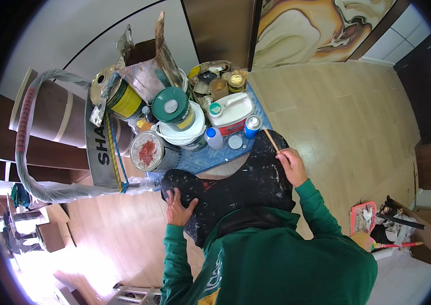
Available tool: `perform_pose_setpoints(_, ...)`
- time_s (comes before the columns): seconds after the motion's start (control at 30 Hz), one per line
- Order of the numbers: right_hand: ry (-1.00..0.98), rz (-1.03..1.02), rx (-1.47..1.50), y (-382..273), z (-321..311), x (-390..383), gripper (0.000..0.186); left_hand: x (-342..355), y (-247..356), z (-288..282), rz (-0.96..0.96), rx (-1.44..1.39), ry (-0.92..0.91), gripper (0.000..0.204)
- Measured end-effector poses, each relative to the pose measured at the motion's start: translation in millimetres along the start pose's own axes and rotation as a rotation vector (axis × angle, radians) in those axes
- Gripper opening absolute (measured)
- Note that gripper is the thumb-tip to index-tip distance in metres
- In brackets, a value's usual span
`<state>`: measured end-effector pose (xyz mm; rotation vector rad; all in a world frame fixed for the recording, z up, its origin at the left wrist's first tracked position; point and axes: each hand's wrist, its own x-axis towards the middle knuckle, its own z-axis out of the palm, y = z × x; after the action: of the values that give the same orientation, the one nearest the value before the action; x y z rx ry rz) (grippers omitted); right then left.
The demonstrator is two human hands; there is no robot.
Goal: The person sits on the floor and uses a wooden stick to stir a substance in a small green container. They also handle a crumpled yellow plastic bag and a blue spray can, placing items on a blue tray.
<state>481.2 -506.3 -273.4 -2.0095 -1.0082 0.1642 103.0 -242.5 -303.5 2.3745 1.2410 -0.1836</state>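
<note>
My right hand point(292, 166) is closed on a thin wooden stick point(271, 141), which points up and away over my right knee. My left hand point(179, 209) lies with its fingers spread on my left knee, on paint-spattered black trousers point(235, 190). Just past my knees stand a blue spray can point(252, 127), a clear bottle with a blue cap point(214, 137) and a round pale lid point(235, 142). A white jug with a green cap point(231, 109) is behind them. Near my left knee stands a paint can with a red-stained lid point(147, 151).
A blue sheet point(200, 160) lies under the cans. A green-lidded can point(170, 107) sits on a white bucket point(195, 122); an open rusty tin point(149, 71) rises behind. At left is a plastic-wrapped looped handle point(24, 127); at right, a red paint tray point(363, 217).
</note>
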Motion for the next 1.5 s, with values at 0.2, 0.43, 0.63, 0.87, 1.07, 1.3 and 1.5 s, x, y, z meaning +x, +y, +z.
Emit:
perform_pose_setpoints(0.2,-0.049,0.152,0.166,-3,-8,2,0.023,51,-3,-34,-0.229,-1.402,-0.606,0.075)
perform_pose_setpoints(0.43,-0.255,0.030,0.035,-14,-32,9,0.019,118,-40,-28,-0.451,-1.390,-0.818,0.089)
perform_pose_setpoints(0.63,-0.193,-0.078,-0.028,-14,-35,-2,0.014,123,-56,-18,-0.329,-0.902,-0.022,0.077)
perform_pose_setpoints(0.87,-0.254,-0.091,-0.045,-9,-16,-9,0.013,27,-23,17,0.032,-0.220,0.354,0.072)
perform_pose_setpoints(1.07,-0.311,-0.214,-0.023,-35,6,7,0.012,-17,67,-32,0.341,-0.245,0.336,0.067)
perform_pose_setpoints(1.3,-0.470,-0.403,-0.010,-90,33,37,0.014,-3,131,-47,0.601,-0.169,0.315,0.029)
perform_pose_setpoints(1.5,-0.194,-0.328,0.028,-92,39,48,0.039,37,110,-55,0.705,-0.206,0.466,0.012)
